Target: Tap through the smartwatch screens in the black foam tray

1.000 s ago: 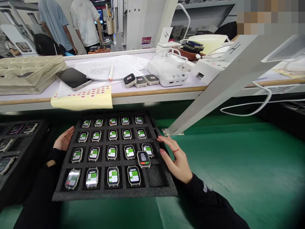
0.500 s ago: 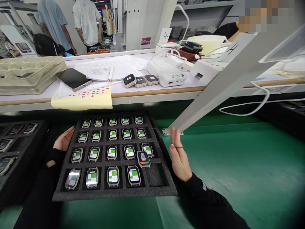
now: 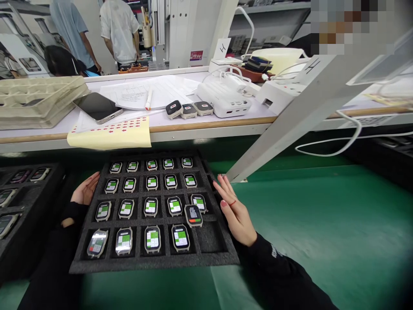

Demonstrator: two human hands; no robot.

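Observation:
In front of me a black foam tray [image 3: 151,263] holds several rows of smartwatch bodies, most with green-and-white screens lit. One watch [image 3: 193,215] with a dark text screen and a red-orange bar lies askew over a divider, overlapping the watch [image 3: 198,202] behind it. The front right compartment [image 3: 212,239] is bare. Along the tray's left side rests my left hand [image 3: 84,190], its fingers stretched out and their tips partly hidden by the tray edge. My right hand [image 3: 237,215] is flat, fingers extended, at the right side.
Another dark tray with watches [image 3: 26,193] stands at the left. Above is a white bench with a phone [image 3: 97,106], papers, three watches [image 3: 189,109] and a white multi-port charger [image 3: 222,100]. A slanted metal post [image 3: 274,129] rises at the right. People stand behind the bench.
My right hand has moved left to the tray's right side, its fingers now tilted toward the tray. The left hand and the watches look the same.

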